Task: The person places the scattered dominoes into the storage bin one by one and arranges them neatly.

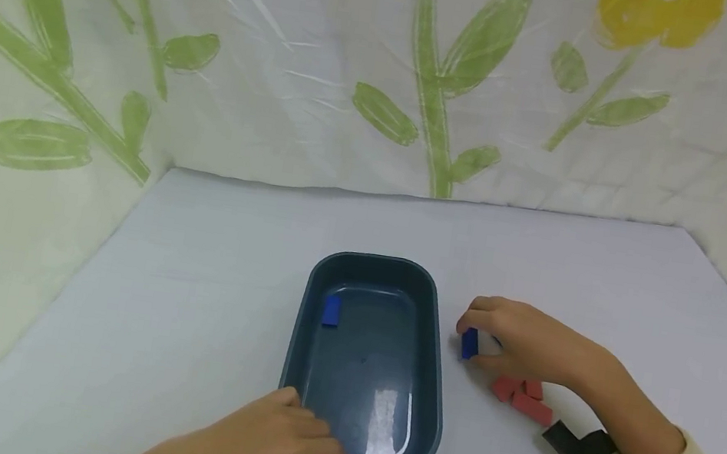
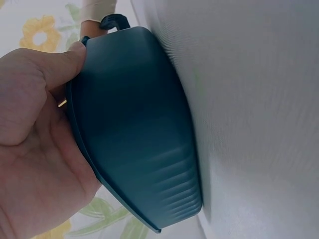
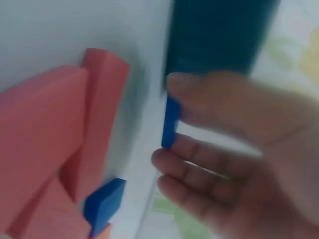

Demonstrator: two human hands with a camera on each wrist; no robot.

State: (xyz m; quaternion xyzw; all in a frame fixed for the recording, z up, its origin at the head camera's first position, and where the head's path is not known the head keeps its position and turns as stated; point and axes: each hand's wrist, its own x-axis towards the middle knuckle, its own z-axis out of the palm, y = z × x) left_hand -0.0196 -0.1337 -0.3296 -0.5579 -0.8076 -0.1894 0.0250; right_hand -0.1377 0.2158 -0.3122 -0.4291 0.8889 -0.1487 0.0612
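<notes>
A dark teal plastic tray [image 1: 355, 389] stands on the table, with one small blue block [image 1: 331, 311] lying inside near its left wall. My left hand [image 1: 267, 438] grips the near left part of the tray's rim; in the left wrist view the thumb [image 2: 67, 64] presses the rim. Just right of the tray, my right hand [image 1: 536, 340] pinches another blue block [image 3: 170, 122] between thumb and fingertips. Several red blocks [image 1: 531, 407] lie in a small heap below that hand. Beside them the right wrist view shows one more blue block [image 3: 104, 205].
A white cloth [image 1: 200, 297] covers the table. Around it hang fabric walls [image 1: 268, 58] with painted yellow flowers and green leaves. A black band [image 1: 583, 448] juts from the right wrist, near the red blocks. An orange edge [image 3: 103, 233] peeks out below the loose blue block.
</notes>
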